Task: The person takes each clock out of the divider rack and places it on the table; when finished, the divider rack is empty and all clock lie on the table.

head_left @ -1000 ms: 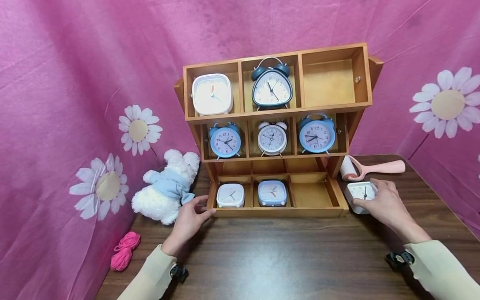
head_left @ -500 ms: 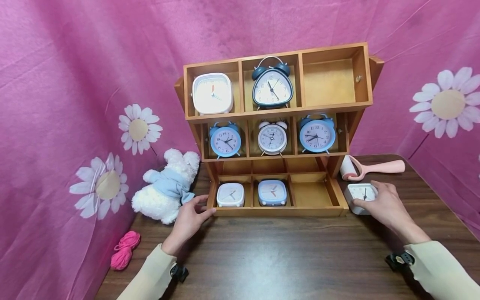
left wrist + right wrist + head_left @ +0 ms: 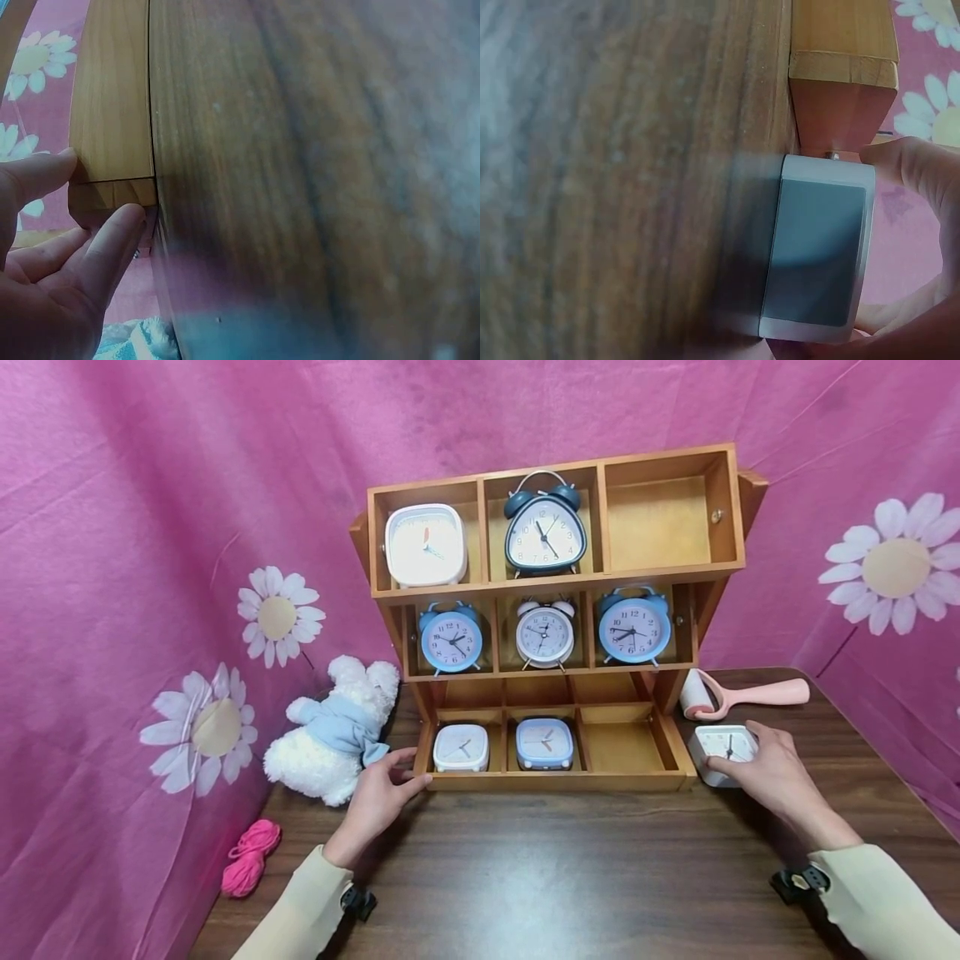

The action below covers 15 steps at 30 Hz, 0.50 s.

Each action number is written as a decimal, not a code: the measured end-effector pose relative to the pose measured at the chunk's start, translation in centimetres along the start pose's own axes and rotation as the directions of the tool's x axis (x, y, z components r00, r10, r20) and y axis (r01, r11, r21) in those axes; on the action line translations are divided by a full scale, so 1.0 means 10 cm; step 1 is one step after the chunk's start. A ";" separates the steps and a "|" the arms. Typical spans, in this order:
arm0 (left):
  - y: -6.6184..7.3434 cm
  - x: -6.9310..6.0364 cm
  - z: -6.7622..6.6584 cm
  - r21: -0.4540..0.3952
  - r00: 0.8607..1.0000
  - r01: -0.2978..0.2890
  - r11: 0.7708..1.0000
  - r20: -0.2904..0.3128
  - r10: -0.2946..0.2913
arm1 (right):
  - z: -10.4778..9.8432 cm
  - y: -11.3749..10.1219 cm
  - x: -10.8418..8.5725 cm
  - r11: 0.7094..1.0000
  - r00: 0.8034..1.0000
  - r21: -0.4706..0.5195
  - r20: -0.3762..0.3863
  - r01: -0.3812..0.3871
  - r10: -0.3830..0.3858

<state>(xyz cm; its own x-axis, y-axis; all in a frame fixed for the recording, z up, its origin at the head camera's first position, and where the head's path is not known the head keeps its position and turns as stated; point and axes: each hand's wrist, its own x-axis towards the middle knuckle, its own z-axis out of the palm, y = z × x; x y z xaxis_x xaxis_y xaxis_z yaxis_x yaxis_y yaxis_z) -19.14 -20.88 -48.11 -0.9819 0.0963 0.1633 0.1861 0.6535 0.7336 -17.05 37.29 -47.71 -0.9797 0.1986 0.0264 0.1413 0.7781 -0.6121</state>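
My right hand (image 3: 776, 774) holds a small white square alarm clock (image 3: 720, 754) between thumb and fingers, standing on the table just right of the wooden shelf (image 3: 555, 783). In the right wrist view the grey side panel of that alarm clock (image 3: 817, 251) faces the camera, close to the shelf's front corner (image 3: 844, 67). My left hand (image 3: 378, 802) touches the shelf's lower left corner; in the left wrist view the thumb and a finger lie at either side of the corner (image 3: 112, 193). A white clock (image 3: 461, 747) and a blue clock (image 3: 544, 743) stand in the bottom row.
A white clock (image 3: 425, 545) and a dark teal bell clock (image 3: 545, 535) sit in the top row. Two blue bell clocks flank a white bell clock (image 3: 544, 635) below. A pink lint roller (image 3: 765, 694) lies behind the right hand. At left are a plush toy (image 3: 337, 731) and pink yarn (image 3: 251, 858).
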 end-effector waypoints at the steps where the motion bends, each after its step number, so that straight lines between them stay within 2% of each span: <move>1: 0.08 -0.02 -0.02 0.002 1.000 0.025 1.000 0.004 -0.025 | 0.00 0.00 0.00 1.000 1.000 -0.001 0.001 -0.006 0.006; 4: 0.07 -0.02 -0.03 -0.002 1.000 0.021 1.000 0.003 -0.021 | -0.01 0.00 0.00 1.000 1.000 0.014 0.006 -0.023 0.023; 5: 0.00 -0.01 -0.01 -0.002 1.000 0.001 1.000 -0.002 -0.001 | -0.01 0.00 0.00 0.999 1.000 0.016 0.007 -0.030 0.030; 6: 0.03 -0.01 -0.01 -0.003 1.000 0.017 1.000 0.001 -0.017 | -0.01 0.00 0.00 0.999 0.999 0.020 0.009 -0.038 0.038; 7: 0.01 -0.01 0.00 -0.002 1.000 0.009 1.000 0.001 -0.009 | -0.02 0.00 0.00 0.999 0.999 0.025 0.011 -0.043 0.043; 11: -0.20 0.07 0.05 0.018 1.000 -0.012 1.000 0.008 0.011 | -0.04 0.00 -0.01 0.998 0.998 0.040 0.014 -0.054 0.053; 12: -0.20 0.07 0.04 0.025 1.000 0.005 1.000 0.015 -0.005 | -0.04 0.00 -0.02 0.998 0.999 0.045 0.011 -0.050 0.050; 15: -0.31 0.12 0.07 0.046 0.999 0.026 0.999 0.029 -0.027 | -0.06 -0.01 -0.04 0.998 0.999 0.051 -0.001 -0.036 0.036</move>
<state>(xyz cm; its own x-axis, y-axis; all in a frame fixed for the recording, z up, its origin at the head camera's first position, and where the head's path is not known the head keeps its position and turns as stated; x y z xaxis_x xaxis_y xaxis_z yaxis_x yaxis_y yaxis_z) -20.87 -22.29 -50.65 -0.9872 0.1001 0.1244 0.1590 0.6898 0.7063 -16.60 37.47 -47.15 -0.9740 0.2266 0.0051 0.1685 0.7388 -0.6525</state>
